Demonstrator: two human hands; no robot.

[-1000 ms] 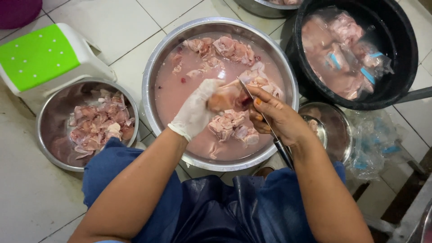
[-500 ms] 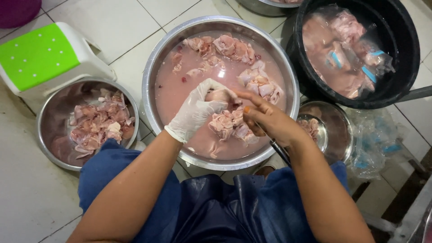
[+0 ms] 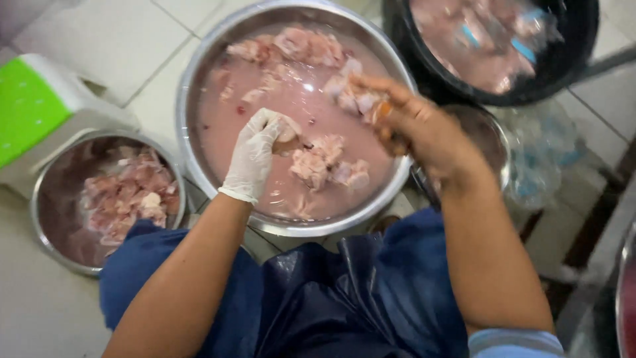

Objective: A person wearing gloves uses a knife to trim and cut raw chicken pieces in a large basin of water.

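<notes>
We judged the work partly done: our gloved left hand (image 3: 255, 154) gripped a chicken piece (image 3: 289, 130) in the large steel basin (image 3: 199, 79), our bare right hand (image 3: 417, 126) closed on something blurred, many pieces (image 3: 331, 162) left there, a cut batch (image 3: 129, 195) in the small bowl (image 3: 46, 232) left of it.

Soft, even daylight; motion blur throughout, glare on pink water (image 3: 306, 86).

Gloved left hand (image 3: 255, 154) and bare right hand (image 3: 424, 129) grip meat pieces (image 3: 318, 162) over steel basin (image 3: 199, 86).

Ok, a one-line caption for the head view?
Gloved left hand and bare right hand handle raw meat pieces over a large steel basin of pink water.
</notes>
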